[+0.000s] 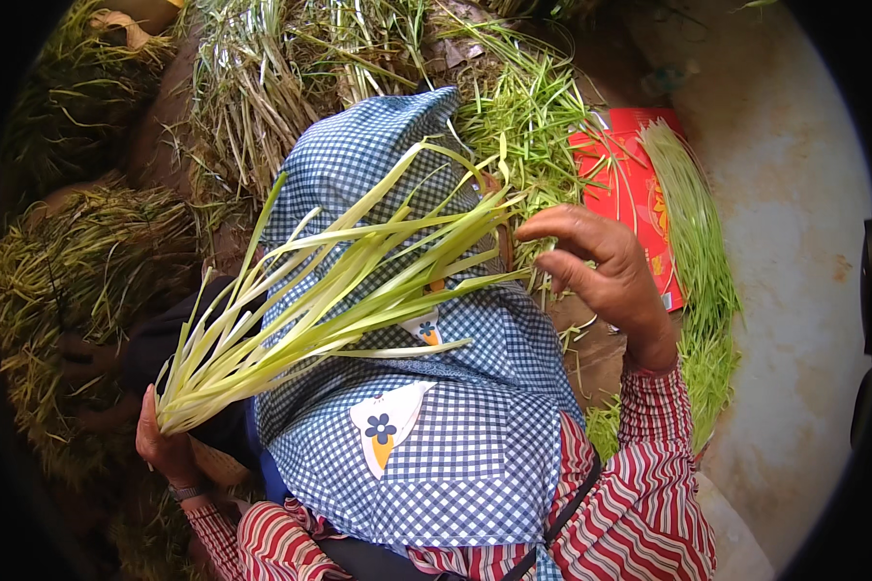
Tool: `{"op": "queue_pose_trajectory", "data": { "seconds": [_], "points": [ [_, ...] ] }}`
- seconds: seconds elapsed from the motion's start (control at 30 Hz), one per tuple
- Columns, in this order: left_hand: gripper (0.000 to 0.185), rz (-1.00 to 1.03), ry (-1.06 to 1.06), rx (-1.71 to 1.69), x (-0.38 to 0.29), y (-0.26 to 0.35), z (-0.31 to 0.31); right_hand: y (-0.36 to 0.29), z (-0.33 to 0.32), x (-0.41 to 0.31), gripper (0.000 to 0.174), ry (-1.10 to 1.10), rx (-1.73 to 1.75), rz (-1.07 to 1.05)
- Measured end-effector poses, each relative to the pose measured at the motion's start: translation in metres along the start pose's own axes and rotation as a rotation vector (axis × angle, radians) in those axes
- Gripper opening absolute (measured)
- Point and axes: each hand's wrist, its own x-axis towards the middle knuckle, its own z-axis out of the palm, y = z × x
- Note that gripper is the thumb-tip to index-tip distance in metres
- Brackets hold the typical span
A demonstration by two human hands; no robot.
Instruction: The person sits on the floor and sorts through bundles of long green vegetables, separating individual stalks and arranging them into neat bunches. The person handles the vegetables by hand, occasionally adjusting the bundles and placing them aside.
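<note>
My left hand [166,444] grips a loose bunch of pale yellow-green chive-like leaves [349,290] by one end, at the lower left. The leaves fan up and to the right across a blue-and-white checked apron [472,421] on my lap. Just beyond their greener tips, my right hand [603,272] hangs with thumb and forefinger curled but apart, and nothing shows between them. Some of its other fingers are hidden behind the hand.
On the right, a neat bundle of long leaves [690,218] lies along a red printed sheet [625,196]. Loose green trimmings [527,109] cover the ground ahead. Dry stalks [254,94] heap at upper left, with grassy bundles [94,254] along the left.
</note>
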Motion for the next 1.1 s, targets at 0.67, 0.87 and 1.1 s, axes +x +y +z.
{"op": "queue_pose_trajectory", "data": {
  "seconds": [0.67, 0.87, 1.1],
  "points": [
    [0.041, -0.023, 0.040, -0.037, 0.002, 0.013, 0.007, -0.001, 0.046, 0.005, 0.014, 0.047, -0.271, -0.310],
    [0.040, -0.034, 0.086, -0.085, 0.013, 0.016, 0.005, -0.014, 0.052, 0.003, 0.013, 0.023, -0.446, -0.323],
    [0.041, 0.031, 0.096, 0.105, 0.009, 0.021, -0.004, 0.018, 0.067, 0.005, 0.002, 0.044, 0.133, 0.031]
  ]
}}
